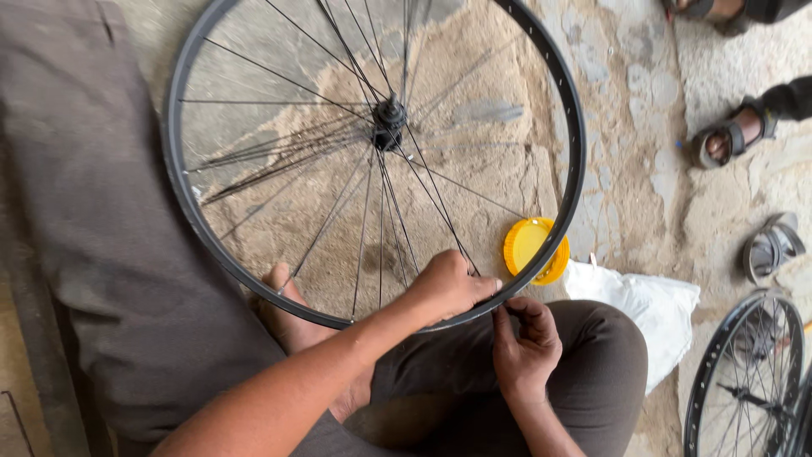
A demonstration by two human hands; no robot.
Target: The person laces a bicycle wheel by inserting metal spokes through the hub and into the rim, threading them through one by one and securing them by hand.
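Observation:
A black bicycle wheel rim with thin spokes and a dark hub stands tilted in front of me, its lower edge over my lap. My left hand is curled over the inner side of the rim, where a spoke meets it, and grips there. My right hand is just below, on the outer side, with its fingertips pinched against the rim edge. Whether it holds a small part is hidden. My bare foot lies under the rim's lower left.
A yellow round lid lies on the rough stone floor beyond the rim, beside a white bag. Another spoked wheel lies at the lower right. Another person's sandalled foot is at the upper right. Grey cloth covers the left.

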